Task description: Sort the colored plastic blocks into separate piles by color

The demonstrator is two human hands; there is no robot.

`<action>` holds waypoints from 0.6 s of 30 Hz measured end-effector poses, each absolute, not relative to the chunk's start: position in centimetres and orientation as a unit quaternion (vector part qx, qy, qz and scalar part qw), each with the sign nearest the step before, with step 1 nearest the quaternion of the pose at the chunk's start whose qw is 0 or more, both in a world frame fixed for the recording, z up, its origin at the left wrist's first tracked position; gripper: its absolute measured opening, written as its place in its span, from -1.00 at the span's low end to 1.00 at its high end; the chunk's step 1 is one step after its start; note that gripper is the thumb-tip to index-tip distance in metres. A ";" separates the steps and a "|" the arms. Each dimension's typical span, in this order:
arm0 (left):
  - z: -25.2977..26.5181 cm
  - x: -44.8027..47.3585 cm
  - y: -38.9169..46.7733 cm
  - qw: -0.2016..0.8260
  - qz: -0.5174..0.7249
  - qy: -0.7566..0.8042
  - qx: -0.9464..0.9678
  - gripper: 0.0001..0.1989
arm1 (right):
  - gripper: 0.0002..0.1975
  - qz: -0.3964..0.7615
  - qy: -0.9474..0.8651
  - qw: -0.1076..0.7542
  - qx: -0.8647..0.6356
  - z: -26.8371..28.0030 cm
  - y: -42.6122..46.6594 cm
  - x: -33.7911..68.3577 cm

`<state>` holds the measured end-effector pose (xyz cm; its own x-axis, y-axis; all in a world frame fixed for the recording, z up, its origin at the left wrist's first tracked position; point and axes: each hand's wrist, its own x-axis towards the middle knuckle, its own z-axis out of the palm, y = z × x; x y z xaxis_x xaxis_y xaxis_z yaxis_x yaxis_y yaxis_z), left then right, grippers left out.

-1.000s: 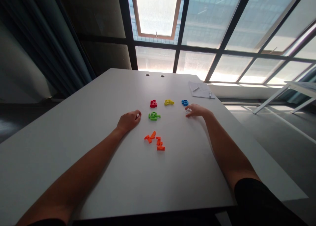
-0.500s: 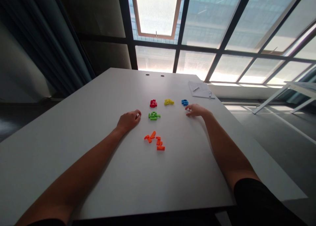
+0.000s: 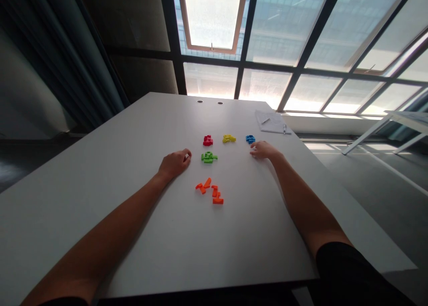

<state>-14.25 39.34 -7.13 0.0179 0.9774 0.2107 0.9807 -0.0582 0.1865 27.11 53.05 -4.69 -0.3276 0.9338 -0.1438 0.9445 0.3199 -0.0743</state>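
Observation:
My left hand (image 3: pixel 174 163) rests on the white table (image 3: pixel 160 239), its fingers curled in and nothing visible in them. Just right of it sits a green plastic toy (image 3: pixel 209 157) shaped like a small tank with a barrel. My right hand (image 3: pixel 263 150) lies on the tabletop with fingers bent and slightly apart, holding nothing. Beyond its fingertips stands a blue plastic toy (image 3: pixel 250 139). A yellow toy (image 3: pixel 229 138) and a red toy (image 3: pixel 207 140) line up to the left of the blue one. Closer to me lie several loose orange pieces (image 3: pixel 215 191).
Papers (image 3: pixel 272 121) with pens on them lie near the table's right edge. Two round cable holes (image 3: pixel 220 103) are at the far end. A dark curtain (image 3: pixel 63 52) hangs at left; windows stand behind. Another white table (image 3: pixel 408 119) is off to the right.
My right hand has shifted very slightly left, and its fingers are drawn in a little more. The left hand and the toys stay where they were.

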 end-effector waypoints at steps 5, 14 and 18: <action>-7.1 -14.2 39.4 0.006 -0.142 -0.686 -0.713 -0.73 | -0.54 -0.061 0.809 0.037 0.583 -4.8 52.9 27.0; -7.4 -14.4 39.6 0.002 -0.144 -0.688 -0.711 -0.72 | -0.46 -0.027 0.822 0.057 0.566 -2.0 51.0 25.6; -7.5 -14.4 39.5 0.004 -0.145 -0.688 -0.711 -0.72 | -0.58 -0.091 0.881 0.024 0.463 0.0 48.2 22.0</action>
<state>-14.37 39.51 -7.46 0.0108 0.9773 0.2114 0.9795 -0.0529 0.1945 22.02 48.22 0.01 -0.5704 0.8115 -0.1271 0.8203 0.5549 -0.1387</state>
